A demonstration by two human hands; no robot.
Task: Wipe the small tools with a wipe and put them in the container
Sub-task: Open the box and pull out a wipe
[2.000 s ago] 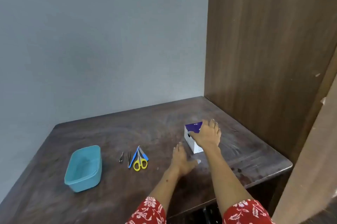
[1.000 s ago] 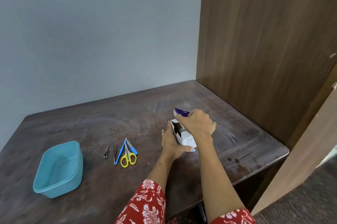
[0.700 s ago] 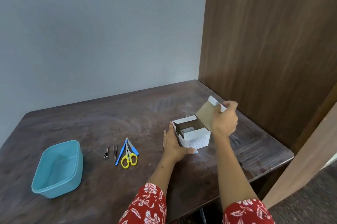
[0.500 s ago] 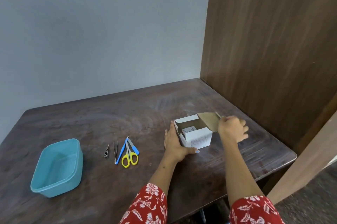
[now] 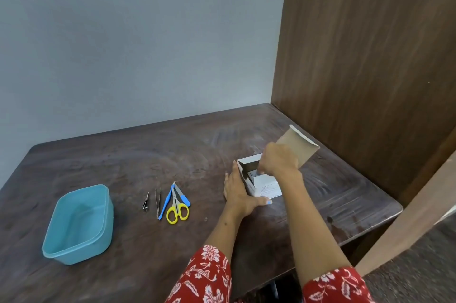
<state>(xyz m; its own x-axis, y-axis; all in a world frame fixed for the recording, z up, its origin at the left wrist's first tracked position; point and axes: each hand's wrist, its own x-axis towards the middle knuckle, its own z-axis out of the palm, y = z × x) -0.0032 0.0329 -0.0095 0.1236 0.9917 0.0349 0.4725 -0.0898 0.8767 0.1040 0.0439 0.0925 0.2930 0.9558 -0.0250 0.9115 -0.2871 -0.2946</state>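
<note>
Fingers of the right hand [image 5: 277,163] curled down into the open top of the small white box [image 5: 265,185] and seemed to pinch a white packet [image 5: 254,174] just inside its rim; the fingertips themselves were hidden, so I could not tell how firmly. Its brown lid flap [image 5: 299,146] stood tilted up behind that hand, toward the wooden panel [image 5: 365,55] on the right. Flat against the box's left wall lay the left hand [image 5: 238,191], fingers straight and the thumb stretched along the near side.

Left of the box, with a strip of bare tabletop between, the small tools lay in a tight row: nail clippers [image 5: 146,202], tweezers [image 5: 157,202], a blue file [image 5: 165,201] and yellow-handled scissors [image 5: 177,205]. Further left sat the teal container [image 5: 79,225], near the table's near edge and well apart from the tools. The dark wooden table [image 5: 148,154] had wide open room toward the far wall. The box stood closer to the right edge, with some bare tabletop left beside the panel.
</note>
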